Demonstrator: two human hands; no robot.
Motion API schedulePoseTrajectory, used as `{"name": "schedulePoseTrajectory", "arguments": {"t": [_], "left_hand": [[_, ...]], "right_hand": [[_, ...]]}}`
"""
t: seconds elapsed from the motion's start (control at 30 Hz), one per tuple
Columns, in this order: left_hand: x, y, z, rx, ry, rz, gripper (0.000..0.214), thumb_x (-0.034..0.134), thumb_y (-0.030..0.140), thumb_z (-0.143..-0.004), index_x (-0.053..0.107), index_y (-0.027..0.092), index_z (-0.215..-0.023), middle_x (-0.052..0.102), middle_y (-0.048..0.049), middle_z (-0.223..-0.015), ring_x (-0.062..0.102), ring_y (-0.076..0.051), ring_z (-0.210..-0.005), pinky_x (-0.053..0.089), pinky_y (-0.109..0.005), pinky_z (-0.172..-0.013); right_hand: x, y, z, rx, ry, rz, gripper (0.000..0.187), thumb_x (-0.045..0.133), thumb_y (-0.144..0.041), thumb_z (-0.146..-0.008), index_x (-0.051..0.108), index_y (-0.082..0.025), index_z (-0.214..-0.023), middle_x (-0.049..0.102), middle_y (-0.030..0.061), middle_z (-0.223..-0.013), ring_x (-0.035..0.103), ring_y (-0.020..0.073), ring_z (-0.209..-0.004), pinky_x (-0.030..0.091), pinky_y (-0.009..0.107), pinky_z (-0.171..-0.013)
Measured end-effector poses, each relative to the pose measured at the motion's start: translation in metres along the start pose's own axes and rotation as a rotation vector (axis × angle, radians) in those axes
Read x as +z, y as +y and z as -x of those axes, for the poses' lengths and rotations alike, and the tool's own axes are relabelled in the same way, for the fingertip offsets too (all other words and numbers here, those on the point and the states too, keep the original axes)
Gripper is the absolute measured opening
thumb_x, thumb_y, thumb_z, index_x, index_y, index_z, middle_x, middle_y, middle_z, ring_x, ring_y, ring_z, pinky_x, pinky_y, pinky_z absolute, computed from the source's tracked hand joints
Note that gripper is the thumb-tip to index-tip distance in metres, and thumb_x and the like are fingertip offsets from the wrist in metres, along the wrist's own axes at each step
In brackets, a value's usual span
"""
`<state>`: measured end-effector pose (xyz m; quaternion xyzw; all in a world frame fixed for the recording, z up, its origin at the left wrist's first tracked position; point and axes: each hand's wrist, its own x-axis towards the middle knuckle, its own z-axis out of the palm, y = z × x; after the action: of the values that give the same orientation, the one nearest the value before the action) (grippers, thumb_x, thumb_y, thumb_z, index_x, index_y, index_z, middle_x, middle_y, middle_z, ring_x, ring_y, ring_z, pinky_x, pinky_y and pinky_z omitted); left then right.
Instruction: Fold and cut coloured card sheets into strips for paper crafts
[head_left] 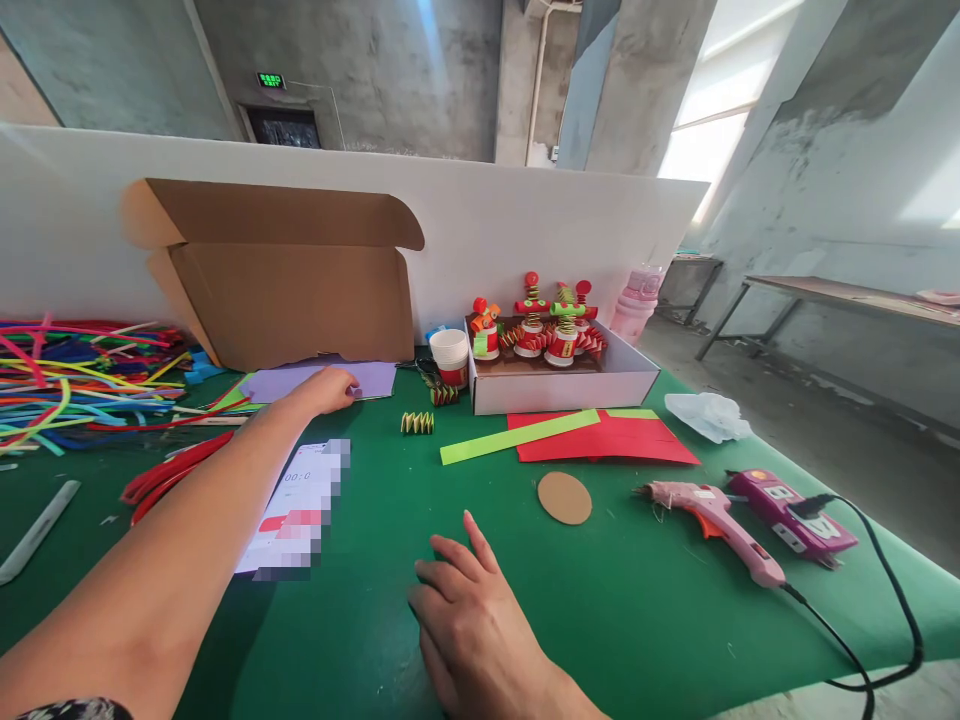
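Observation:
My left hand (330, 390) reaches to the back of the table, its fingers curled down onto the purple paper (379, 380) in front of the open cardboard box. Its fingertips are partly hidden. My right hand (472, 620) hovers over the front of the green table, fingers apart and holding nothing. Beyond it lie a round brown cardboard disc (565, 498), a light green paper strip (517, 437) and red paper sheets (615, 440). A folded yellow-green paper spring (417, 423) sits between the two hands and the box of figures.
A white box (562, 393) holds several paper-cup figures (531, 325). Stacked paper cups (450, 355) stand beside it. At right lie a pink glue gun (712, 510), a purple power strip (795, 515) and cables. Pipe cleaners (82, 390), a phone (296, 510) and a utility knife (37, 530) lie left.

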<state>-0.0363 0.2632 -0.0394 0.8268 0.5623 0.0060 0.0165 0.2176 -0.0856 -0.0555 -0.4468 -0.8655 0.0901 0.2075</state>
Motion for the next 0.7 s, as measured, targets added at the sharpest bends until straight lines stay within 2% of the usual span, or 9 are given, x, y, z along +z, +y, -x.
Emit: {"name": "schedulePoseTrajectory", "arguments": {"t": [0.2, 0.5, 0.7], "left_hand": [[-0.003, 0.002, 0.000, -0.049, -0.054, -0.065, 0.034, 0.063, 0.039, -0.093, 0.062, 0.020, -0.121, 0.064, -0.0081, -0.125, 0.064, -0.023, -0.108, 0.057, -0.044, -0.090], [0.001, 0.008, 0.006, -0.180, 0.002, -0.073, 0.035, 0.063, 0.040, -0.093, 0.062, 0.020, -0.121, 0.064, -0.0082, -0.124, 0.065, -0.022, -0.106, 0.057, -0.043, -0.089], [-0.008, 0.012, 0.010, -0.230, 0.094, -0.054, 0.037, 0.061, 0.044, -0.094, 0.061, 0.021, -0.123, 0.065, -0.0081, -0.124, 0.064, -0.023, -0.109, 0.055, -0.045, -0.093]], "right_hand": [[-0.002, -0.001, 0.000, 0.004, -0.010, -0.006, 0.018, 0.054, -0.016, -0.086, 0.068, -0.019, -0.097, 0.073, 0.0082, -0.115, 0.055, 0.0275, -0.128, 0.010, 0.056, -0.126], [0.000, 0.000, 0.000, -0.002, -0.002, 0.012, 0.017, 0.056, -0.016, -0.084, 0.068, -0.019, -0.095, 0.074, 0.0076, -0.113, 0.055, 0.0279, -0.127, 0.010, 0.056, -0.126], [-0.002, -0.001, -0.001, -0.001, -0.030, 0.017, 0.017, 0.055, -0.017, -0.085, 0.068, -0.019, -0.095, 0.073, 0.0080, -0.112, 0.056, 0.0281, -0.126, 0.010, 0.056, -0.126]]}}
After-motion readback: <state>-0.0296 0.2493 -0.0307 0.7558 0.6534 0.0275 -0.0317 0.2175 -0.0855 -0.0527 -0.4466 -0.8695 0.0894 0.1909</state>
